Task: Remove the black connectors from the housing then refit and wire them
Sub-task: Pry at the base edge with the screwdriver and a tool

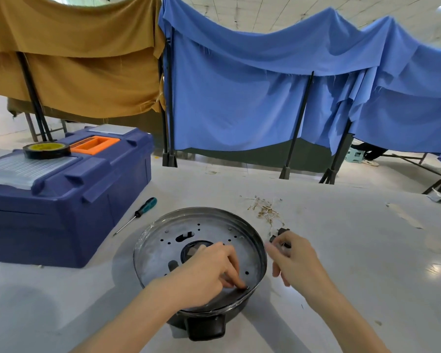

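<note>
- I read the housing (161,250) as dull grey metal, scuffed, with a shinier rim.
- The black connectors (282,231) to its right look like matt plastic.
- Toolbox (61,207), far left: smooth blue plastic.
- Table (367,263): white, smooth, faintly glossy.
- Blue cloth (239,98), far side: matt woven fabric with frayed edges.

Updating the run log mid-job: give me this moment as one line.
left hand: fingertips on housing floor by near rim | right hand: on black connectors on table, grip unclear | screwdriver: lying on table

Right hand (295,263) blurred & covers most of black connectors (282,231); grip unclr.
</note>
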